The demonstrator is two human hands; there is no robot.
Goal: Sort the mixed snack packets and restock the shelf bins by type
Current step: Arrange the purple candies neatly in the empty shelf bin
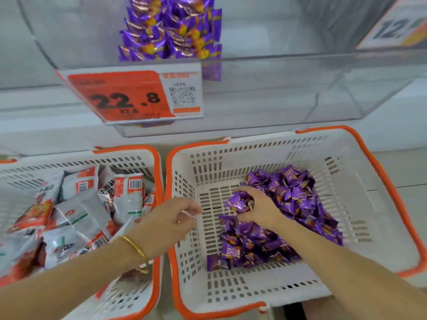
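The purple packets (pixel 288 204) lay heaped in the right basket (pixel 381 181), where your right hand (pixel 256 206) clutched a bunch; your left hand (pixel 171 225) hung relaxed, empty. Slick wrappers, loosely bunched, could spill short of the shelf bin (pixel 277 88).

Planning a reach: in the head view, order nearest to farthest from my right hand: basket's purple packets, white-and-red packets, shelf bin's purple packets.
1. Basket's purple packets: right hand grips some.
2. White-and-red packets: left basket.
3. Shelf bin's purple packets: above.
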